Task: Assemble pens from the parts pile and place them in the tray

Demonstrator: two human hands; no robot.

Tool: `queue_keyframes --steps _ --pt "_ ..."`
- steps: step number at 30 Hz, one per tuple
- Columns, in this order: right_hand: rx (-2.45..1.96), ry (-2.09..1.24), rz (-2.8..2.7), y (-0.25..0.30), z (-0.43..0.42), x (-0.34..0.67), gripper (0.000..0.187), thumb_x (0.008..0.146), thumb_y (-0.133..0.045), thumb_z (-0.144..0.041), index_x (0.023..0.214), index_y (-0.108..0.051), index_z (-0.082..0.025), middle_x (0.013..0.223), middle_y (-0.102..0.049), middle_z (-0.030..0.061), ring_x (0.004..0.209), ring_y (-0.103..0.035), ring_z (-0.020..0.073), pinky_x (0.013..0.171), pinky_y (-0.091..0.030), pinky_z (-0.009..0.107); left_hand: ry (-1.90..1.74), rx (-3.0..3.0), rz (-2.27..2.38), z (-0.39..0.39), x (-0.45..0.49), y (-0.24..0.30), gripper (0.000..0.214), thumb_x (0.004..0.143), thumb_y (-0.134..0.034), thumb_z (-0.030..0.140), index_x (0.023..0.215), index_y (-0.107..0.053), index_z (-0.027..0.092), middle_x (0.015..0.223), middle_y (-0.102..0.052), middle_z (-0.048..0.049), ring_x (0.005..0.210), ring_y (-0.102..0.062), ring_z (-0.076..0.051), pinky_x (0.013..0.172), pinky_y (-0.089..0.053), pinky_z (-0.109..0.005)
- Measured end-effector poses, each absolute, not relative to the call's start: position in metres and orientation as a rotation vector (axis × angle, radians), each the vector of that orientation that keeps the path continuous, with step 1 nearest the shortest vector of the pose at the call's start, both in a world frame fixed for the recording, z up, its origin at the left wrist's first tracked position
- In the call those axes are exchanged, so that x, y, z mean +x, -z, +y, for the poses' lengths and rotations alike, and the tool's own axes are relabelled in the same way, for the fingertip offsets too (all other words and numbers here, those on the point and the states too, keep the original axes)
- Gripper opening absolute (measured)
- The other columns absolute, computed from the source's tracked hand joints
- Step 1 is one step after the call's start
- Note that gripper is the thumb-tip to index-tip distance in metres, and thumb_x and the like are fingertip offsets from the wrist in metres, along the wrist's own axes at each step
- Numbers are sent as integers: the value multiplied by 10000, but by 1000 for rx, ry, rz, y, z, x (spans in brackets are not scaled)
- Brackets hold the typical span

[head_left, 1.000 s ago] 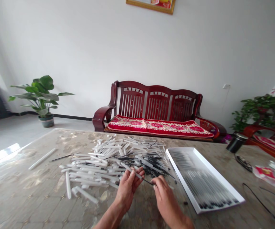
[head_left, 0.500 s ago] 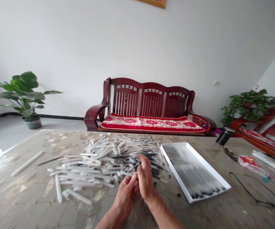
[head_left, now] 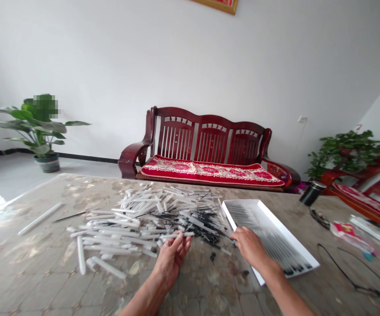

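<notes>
A heap of white pen barrels and thin black refills (head_left: 157,215) covers the middle of the patterned table (head_left: 28,259). My left hand (head_left: 172,256) rests at the near edge of the heap, its fingers pinched on a white pen barrel (head_left: 177,235). My right hand (head_left: 249,245) reaches to the near left edge of a white tray (head_left: 302,254) that holds several pens in a row. Its fingers are curled over the tray rim; whether they hold anything is hidden.
A lone white tube (head_left: 40,218) and a black refill (head_left: 68,216) lie at the left. A black cylinder (head_left: 312,193), glasses (head_left: 320,218), a black cord (head_left: 357,272) and red packets (head_left: 346,230) sit at the right. A wooden sofa (head_left: 206,151) and two plants stand behind.
My right hand has left the left hand and swung right to the tray. The left hand stays at the heap with a white barrel.
</notes>
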State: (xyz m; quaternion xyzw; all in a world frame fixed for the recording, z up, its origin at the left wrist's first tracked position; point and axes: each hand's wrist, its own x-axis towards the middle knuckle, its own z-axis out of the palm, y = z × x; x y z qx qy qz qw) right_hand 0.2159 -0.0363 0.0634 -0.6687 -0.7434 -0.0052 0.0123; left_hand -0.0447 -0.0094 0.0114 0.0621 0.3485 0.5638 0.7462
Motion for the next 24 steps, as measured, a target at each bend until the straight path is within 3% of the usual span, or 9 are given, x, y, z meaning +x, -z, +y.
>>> queue_keyframes --steps 7,16,21,24 --pt "-1995 86 -2439 -54 -34 217 206 856 -575 -113 762 -727 -214 841 -698 47 928 -594 217 749 -371 279 -1247 123 772 -9 -47 -11 95 865 -584 17 860 -611 108 729 -723 -60 676 -737 -143 635 -613 -202" --pt "-1796 158 -2471 -45 -35 227 158 804 -604 -43 778 -638 -194 873 -677 52 915 -604 231 752 -410 291 -1227 121 760 -8 -45 -1 88 859 -609 35 876 -609 121 745 -731 -67 682 -739 -144 649 -613 -209" --pt "-1647 -379 -1925 -45 -32 187 104 861 -546 -202 831 -644 -219 833 -702 25 797 -649 191 721 -465 280 -1226 125 764 -8 -44 -4 88 859 -606 28 865 -610 116 733 -730 -65 675 -738 -140 646 -611 -205" --pt "-1560 -713 -1569 -40 -26 148 138 813 -564 -294 837 -672 -211 725 -696 16 652 -644 188 597 -489 275 -1230 130 766 -9 -44 -9 97 865 -592 18 865 -612 114 729 -731 -65 665 -736 -135 641 -609 -200"
